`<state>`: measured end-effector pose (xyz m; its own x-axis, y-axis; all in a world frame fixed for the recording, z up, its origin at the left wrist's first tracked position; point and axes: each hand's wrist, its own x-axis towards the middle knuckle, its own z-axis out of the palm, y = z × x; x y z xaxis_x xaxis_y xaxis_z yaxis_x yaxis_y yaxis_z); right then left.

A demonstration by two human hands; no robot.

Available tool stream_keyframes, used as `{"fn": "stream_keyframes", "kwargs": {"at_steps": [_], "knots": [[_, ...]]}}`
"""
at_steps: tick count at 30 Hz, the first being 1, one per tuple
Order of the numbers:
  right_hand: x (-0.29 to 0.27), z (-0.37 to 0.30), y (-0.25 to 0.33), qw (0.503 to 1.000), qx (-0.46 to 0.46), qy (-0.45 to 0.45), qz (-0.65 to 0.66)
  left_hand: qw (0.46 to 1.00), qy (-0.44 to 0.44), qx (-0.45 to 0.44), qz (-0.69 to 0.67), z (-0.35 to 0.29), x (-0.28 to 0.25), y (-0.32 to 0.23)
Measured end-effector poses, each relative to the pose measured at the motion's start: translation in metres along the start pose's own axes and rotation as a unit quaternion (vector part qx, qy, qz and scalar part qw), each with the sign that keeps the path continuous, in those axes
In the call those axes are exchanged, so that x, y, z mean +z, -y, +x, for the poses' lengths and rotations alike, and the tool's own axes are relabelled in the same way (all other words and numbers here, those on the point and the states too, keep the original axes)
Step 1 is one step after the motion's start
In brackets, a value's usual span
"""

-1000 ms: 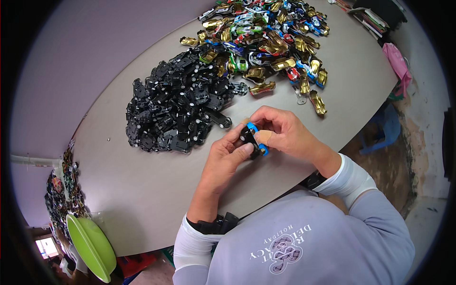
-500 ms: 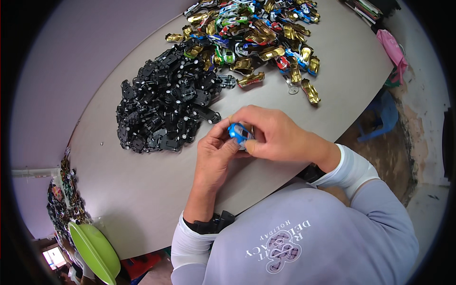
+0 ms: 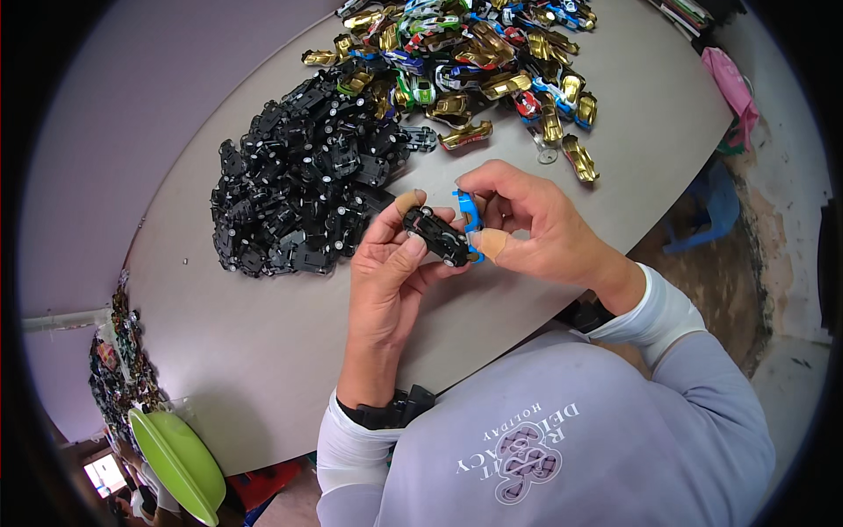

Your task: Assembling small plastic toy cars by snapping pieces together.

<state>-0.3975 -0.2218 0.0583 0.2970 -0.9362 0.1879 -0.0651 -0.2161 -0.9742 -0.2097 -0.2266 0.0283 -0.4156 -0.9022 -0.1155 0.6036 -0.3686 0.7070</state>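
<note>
Both my hands meet over the grey table [image 3: 263,342]. My left hand [image 3: 386,272] grips a black toy car chassis with small wheels [image 3: 436,235], its underside turned up. My right hand [image 3: 527,224] pinches a blue toy car body shell [image 3: 471,217] against the chassis's far side. A fingertip on each hand is wrapped in tan tape. Just beyond my left hand lies a big heap of black chassis [image 3: 303,198]. Farther back spreads a pile of gold, blue, green and red car shells [image 3: 474,53].
A green bowl [image 3: 176,461] hangs off the table's near left edge, beside a heap of finished toy cars [image 3: 114,369]. A pink bag [image 3: 733,83] and a blue stool [image 3: 716,220] stand on the floor to the right. One small clear part [image 3: 546,156] lies near the gold shells.
The toy car has been turned over: half a second ago its blue shell faced up between my fingers, now the black underside faces up. Both hands have lifted slightly toward the piles.
</note>
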Motion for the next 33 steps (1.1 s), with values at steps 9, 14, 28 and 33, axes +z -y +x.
{"fn": "stream_keyframes", "kwargs": {"at_steps": [9, 14, 28, 33], "knots": [[0.005, 0.003, 0.003, 0.982, -0.082, 0.005, -0.167, 1.0, -0.014, -0.002, 0.026, -0.001, 0.001, 0.0], [0.005, 0.003, 0.005, 0.988, -0.045, 0.043, -0.141, 0.999, -0.014, -0.003, 0.047, -0.003, 0.002, 0.001], [0.003, 0.001, 0.004, 0.975, -0.04, 0.082, -0.201, 0.991, -0.051, 0.012, 0.121, -0.01, 0.006, 0.007], [0.011, -0.001, -0.004, 0.976, -0.078, 0.035, -0.199, 0.983, -0.058, 0.032, 0.17, -0.011, -0.001, 0.013]]}}
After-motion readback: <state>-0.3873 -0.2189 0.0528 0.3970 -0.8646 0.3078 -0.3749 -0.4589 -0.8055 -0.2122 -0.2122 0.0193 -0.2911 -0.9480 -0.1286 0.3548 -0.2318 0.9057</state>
